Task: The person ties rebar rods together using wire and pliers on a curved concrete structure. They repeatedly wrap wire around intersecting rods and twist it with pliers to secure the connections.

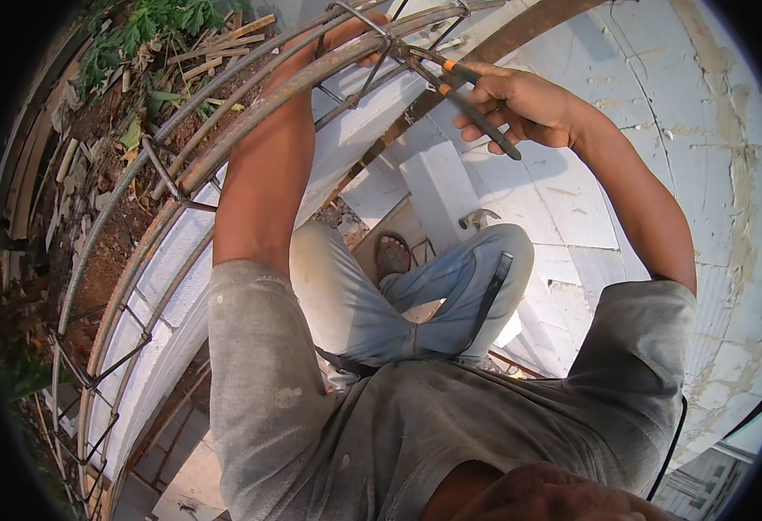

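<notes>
My right hand (518,107) holds a pair of end-cutting pincers (482,120) with dark handles and orange bands. Its handles are spread apart, and the jaws meet a joint of the steel rebar cage (238,133). One stirrup (376,71) crosses the long bars at that joint. My left hand (348,32) reaches in among the bars just left of the jaws. Bars partly cover its fingers, so I cannot tell whether it grips anything. The cage lies along the top of a white block wall (189,286).
A claw hammer's head (478,218) shows beside my bent knee. A loose white block (439,189) stands by my sandalled foot (393,254). To the right rises another white block wall (589,215). Left of the cage are soil (117,225), wood scraps (215,55) and green plants (146,26).
</notes>
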{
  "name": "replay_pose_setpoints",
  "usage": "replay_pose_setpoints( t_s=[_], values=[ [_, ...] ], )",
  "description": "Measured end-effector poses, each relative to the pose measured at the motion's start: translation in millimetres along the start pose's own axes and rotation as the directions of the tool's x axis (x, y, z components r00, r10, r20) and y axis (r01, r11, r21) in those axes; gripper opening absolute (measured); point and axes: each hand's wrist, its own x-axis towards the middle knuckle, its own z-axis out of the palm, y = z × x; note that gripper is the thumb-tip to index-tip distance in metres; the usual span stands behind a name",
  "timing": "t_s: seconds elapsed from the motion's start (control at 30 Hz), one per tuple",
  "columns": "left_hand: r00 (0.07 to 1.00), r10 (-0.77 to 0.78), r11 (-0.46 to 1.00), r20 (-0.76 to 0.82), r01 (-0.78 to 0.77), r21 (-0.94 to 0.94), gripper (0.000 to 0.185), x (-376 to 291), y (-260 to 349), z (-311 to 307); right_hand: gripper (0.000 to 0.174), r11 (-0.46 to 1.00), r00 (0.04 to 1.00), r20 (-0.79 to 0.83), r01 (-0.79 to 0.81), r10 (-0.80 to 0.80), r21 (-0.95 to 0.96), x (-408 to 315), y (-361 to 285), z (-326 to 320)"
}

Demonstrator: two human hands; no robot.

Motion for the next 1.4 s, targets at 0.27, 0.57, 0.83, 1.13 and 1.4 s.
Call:
replay_pose_setpoints(
  t_s=[0.27,0.57,0.83,1.13,1.4],
  values=[
    [0.984,-0.177,0.978,-0.029,0.173,-0.117,0.043,0,21,12,0.045,0.989,0.994,0.100,0.016,-0.031,0.149,-3,8,-18],
    [0.986,-0.108,0.970,-0.123,0.077,-0.232,0.047,-8,8,16,0.024,0.756,0.965,0.190,0.014,-0.182,0.654,9,34,8],
    [0.998,-0.060,0.981,-0.036,0.065,0.180,0.043,3,16,8,0.005,0.533,0.967,0.142,-0.007,-0.211,0.846,10,37,37],
    [0.998,-0.038,0.981,-0.049,0.046,0.191,0.046,-1,11,6,0.030,0.674,0.916,0.287,-0.023,-0.282,0.738,20,52,-20],
    [0.994,0.097,0.961,-0.055,-0.079,0.264,0.044,-12,20,16,0.047,0.883,0.863,0.431,0.037,-0.265,0.468,33,54,-55]
  ],
)
